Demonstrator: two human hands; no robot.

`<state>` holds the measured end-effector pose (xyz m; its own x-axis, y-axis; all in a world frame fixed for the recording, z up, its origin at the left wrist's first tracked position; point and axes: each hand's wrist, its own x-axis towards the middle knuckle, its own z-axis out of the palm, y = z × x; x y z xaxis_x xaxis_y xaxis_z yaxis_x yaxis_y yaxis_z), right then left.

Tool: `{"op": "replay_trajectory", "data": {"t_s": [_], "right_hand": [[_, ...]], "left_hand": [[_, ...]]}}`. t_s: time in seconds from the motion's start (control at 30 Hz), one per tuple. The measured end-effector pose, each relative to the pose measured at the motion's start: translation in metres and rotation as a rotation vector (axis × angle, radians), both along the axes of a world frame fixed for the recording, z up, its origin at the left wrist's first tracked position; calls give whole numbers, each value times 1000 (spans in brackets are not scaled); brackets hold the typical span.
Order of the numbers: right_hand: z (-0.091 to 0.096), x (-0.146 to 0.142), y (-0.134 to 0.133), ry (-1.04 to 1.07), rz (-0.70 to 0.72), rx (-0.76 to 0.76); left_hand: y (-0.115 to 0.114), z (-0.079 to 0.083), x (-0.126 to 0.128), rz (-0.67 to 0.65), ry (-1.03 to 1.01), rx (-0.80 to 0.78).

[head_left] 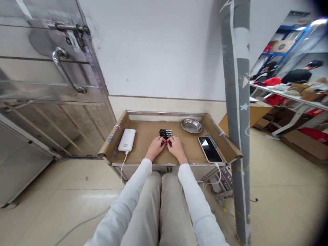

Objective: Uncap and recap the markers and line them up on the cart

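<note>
Small red item (pixel 166 143), too small to identify, sits pinched between the meeting fingertips of the left hand (pixel 155 147) and the right hand (pixel 176 147), both closed on it, above the middle of the cardboard-lined cart top (pixel 143 150). Black pens (pixel 165 133) lie in a row just beyond the fingertips. White power bank (pixel 126 139) lies at left; steel bowl (pixel 191 125) and phone (pixel 209 149) at right.
</note>
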<state>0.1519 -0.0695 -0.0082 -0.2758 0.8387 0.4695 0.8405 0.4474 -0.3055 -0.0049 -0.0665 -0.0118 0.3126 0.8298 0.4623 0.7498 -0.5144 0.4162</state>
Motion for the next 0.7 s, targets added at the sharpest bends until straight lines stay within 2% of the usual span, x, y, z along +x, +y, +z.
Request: {"op": "replay_trajectory", "data": {"t_s": [0.13,0.4,0.6,0.7], "right_hand": [[1,0,0,-8,10,-3],[1,-1,-1,-47,-78,31],[2,-1,0,-21,-31,53],[4,-2,2,-10,-30,79]], "left_hand": [[0,0,0,-18,-22,-9],[3,-8,-1,18,4,15],[3,-2,0,76,46,131],[4,1,1,100,20,128]]}}
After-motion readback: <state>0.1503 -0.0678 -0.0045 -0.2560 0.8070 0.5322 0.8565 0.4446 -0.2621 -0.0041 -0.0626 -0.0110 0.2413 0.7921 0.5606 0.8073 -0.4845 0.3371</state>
